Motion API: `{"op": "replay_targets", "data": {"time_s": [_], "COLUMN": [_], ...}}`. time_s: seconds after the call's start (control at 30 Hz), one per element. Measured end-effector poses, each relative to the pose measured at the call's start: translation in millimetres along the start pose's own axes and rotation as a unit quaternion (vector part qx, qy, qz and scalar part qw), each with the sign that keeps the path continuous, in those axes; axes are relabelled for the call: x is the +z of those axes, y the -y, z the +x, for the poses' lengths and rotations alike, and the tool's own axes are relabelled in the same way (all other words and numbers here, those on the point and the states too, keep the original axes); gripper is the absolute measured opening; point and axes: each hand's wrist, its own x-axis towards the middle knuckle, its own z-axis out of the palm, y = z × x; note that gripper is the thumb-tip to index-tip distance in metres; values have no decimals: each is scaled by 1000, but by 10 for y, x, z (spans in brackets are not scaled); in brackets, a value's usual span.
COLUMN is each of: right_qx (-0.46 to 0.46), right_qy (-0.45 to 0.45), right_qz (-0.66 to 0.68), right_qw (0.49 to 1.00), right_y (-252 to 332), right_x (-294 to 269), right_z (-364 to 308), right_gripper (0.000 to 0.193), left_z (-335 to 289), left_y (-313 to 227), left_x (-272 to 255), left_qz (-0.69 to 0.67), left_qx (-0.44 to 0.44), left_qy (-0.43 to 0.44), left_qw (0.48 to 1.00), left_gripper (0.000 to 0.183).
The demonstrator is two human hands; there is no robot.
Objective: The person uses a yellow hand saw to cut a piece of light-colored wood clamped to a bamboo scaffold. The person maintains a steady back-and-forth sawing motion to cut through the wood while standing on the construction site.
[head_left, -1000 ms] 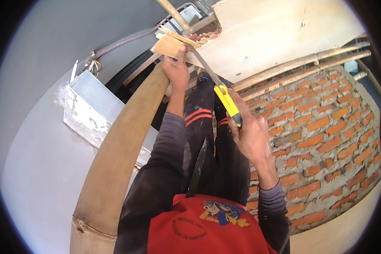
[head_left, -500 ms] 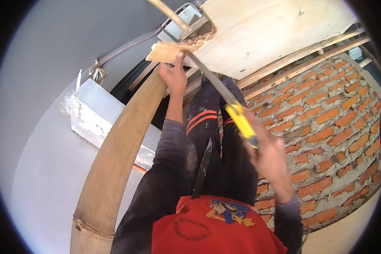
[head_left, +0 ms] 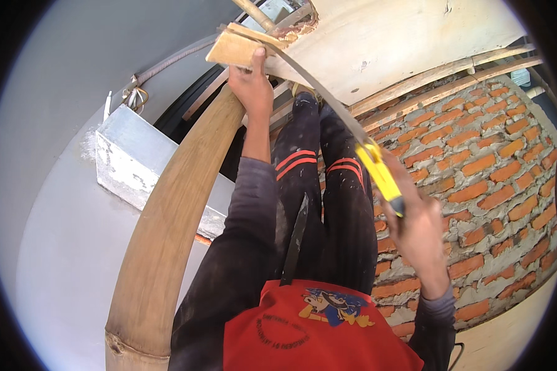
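Note:
My right hand [head_left: 419,226] is wrapped round the yellow handle of a handsaw [head_left: 325,99], right of my legs. The saw's toothed blade runs up and left to a small pale board piece [head_left: 234,49]. My left hand [head_left: 254,93] grips that piece, thumb on top and fingers underneath. The blade meets it along its far edge, beside the large pale plywood sheet [head_left: 390,43]. Whether the piece is still joined to the sheet I cannot tell. Close to my left wrist rises a thick bamboo pole [head_left: 173,210].
A rough brick wall [head_left: 476,185] fills the right side, with wooden battens [head_left: 439,93] above it. On the left, a whitish ledge [head_left: 136,157] juts from the grey wall [head_left: 49,216], near a conduit with loose wires [head_left: 133,96]. Another bamboo pole [head_left: 254,12] stands by the sheet's broken corner.
My right hand and the saw handle have moved right and slightly down, drawing the blade back. The board piece and my left hand sit a little higher, the piece tilted more.

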Motion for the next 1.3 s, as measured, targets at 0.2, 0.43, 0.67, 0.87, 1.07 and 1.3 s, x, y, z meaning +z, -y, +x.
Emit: {"op": "replay_targets", "data": {"time_s": [0.2,0.43,0.67,0.87,1.07,1.3], "right_qx": [-27,-2,-65,-24,-53,-17], "right_qy": [5,33,7,-6,-75,-42], "right_qz": [-43,-35,-27,39,24,5], "right_qw": [999,999,997,999,995,999], "right_y": [186,270,120,258,75,63], "right_x": [-118,25,195,-10,370,-163], "right_z": [191,-97,352,155,437,-228], "right_gripper": [74,71,71,59,57,76], "left_z": [17,-196,-76,-334,-154,-51], "left_y": [82,60,123,-147,-504,-370], "left_x": [-18,-27,-47,57,169,138], "left_qz": [-35,21,-11,-72,3,42], "left_qx": [4,35,44,16,98,123], "left_qy": [14,7,-6,-22,16,1], "left_qw": [999,999,999,997,995,992], "left_gripper": [31,25,24,22,23,23]}}
